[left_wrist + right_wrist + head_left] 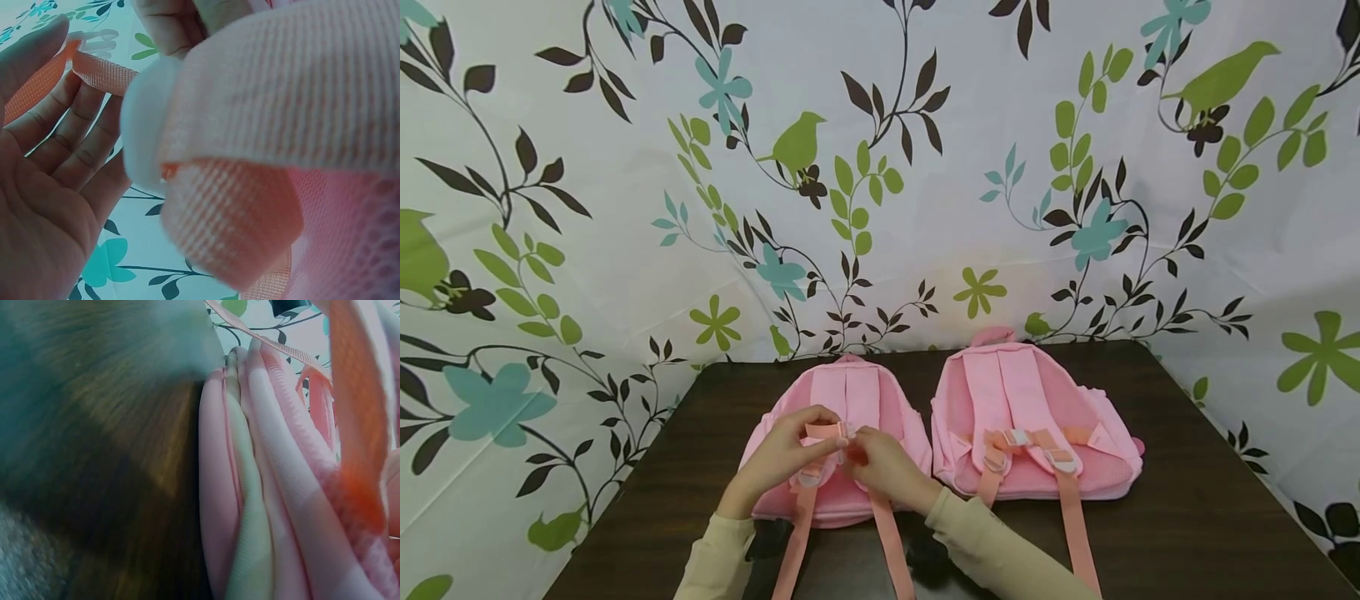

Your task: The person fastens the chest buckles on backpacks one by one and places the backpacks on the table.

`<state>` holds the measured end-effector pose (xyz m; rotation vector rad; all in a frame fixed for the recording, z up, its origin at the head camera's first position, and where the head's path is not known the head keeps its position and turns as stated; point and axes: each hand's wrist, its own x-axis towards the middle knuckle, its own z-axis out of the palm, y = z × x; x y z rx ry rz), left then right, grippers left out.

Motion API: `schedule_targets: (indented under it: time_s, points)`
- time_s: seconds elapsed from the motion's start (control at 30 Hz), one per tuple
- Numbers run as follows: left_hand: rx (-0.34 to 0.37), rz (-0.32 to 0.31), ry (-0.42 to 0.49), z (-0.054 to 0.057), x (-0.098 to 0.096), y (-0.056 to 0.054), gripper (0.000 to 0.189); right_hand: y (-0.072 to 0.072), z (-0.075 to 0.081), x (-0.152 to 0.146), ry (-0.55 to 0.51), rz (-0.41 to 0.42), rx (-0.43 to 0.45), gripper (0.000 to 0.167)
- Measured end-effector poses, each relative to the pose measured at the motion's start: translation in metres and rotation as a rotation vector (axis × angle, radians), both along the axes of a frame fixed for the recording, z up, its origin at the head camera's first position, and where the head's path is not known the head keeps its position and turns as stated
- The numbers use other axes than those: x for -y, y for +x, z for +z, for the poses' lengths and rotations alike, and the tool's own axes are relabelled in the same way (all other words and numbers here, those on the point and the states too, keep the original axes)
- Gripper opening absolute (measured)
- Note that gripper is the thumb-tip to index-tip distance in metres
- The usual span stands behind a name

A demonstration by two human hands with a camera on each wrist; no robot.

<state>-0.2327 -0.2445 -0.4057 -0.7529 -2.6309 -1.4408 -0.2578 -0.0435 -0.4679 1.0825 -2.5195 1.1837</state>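
Two pink backpacks lie with their strap sides up. Over the left backpack (868, 508), my left hand (782, 454) holds an orange chest strap (103, 72) between thumb and fingers, at its white pronged buckle piece (100, 44). Facing it, my right hand (883, 467) has its fingers curled in at the same buckle, and what they pinch is mostly hidden by the hand. A white strap adjuster (147, 125) with folded webbing looms close in the left wrist view. The right wrist view shows the backpack's layered pink side (281, 487).
The right backpack (1030, 487) lies beside the first, its chest strap joined by a white buckle (1017, 437). Orange straps (1078, 533) trail toward the front of the dark wood table (1210, 533). A patterned cloth (925, 225) hangs behind.
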Motion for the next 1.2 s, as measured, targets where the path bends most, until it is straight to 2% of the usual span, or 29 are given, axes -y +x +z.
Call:
schedule_targets:
  time_s: [0.1,0.2,0.33,0.47,0.7,0.83,1.0,1.2]
  points:
    - [0.008,-0.003,0.002,-0.001,0.0,0.001,0.017,0.0,-0.001,-0.001,-0.034,0.009,0.029,0.012]
    - [0.018,-0.004,0.01,-0.002,0.001,0.001,0.017,0.0,0.001,-0.002,-0.086,0.024,0.111,0.012]
    - [0.01,0.014,0.013,0.0,0.002,0.002,0.018,-0.002,0.011,-0.008,-0.139,0.026,0.208,0.018]
    - [-0.021,0.057,0.018,0.002,0.004,0.001,0.02,-0.008,0.022,-0.018,-0.175,0.021,0.246,0.025]
    - [-0.024,0.115,0.028,0.003,0.006,0.0,0.023,-0.017,0.042,-0.036,-0.275,0.023,0.206,0.023]
    - [-0.026,0.13,0.02,0.003,0.005,-0.001,0.026,-0.018,0.05,-0.043,-0.272,0.018,0.182,0.022]
    - [-0.021,0.159,0.022,0.0,0.005,-0.002,0.028,-0.019,0.053,-0.044,-0.233,0.059,0.173,0.022]
    - [-0.021,0.151,0.031,-0.001,0.003,-0.003,0.028,-0.022,0.05,-0.041,-0.214,0.063,0.159,0.019]
